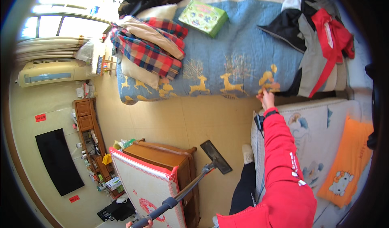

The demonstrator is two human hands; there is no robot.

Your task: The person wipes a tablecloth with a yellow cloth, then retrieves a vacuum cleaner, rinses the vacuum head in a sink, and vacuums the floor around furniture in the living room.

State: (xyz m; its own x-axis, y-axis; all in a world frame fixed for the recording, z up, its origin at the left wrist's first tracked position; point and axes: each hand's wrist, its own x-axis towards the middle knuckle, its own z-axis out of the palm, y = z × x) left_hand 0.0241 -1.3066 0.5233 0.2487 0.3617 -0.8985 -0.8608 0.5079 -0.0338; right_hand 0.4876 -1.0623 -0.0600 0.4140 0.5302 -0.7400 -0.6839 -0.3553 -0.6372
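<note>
At the lower left edge my left hand (139, 224) is wrapped around the grey handle of a long-handled floor cleaner (170, 202); most of that hand is cut off by the frame. Its flat, dark rectangular head (216, 157) rests on the tan floor (164, 118). My right hand (266, 99), in a red sleeve, reaches forward to the near edge of a blue bed cover (209, 51) with yellow deer. Thumb and fingers pinch that edge beside a yellow tree motif.
A green box (203, 17), a plaid garment (152, 45) and jackets (322, 42) lie on the cover. A pale mattress (307, 127) with an orange pillow (346, 164) is at right. A wooden table (158, 155) with a white covering (146, 182) stands close to the pole.
</note>
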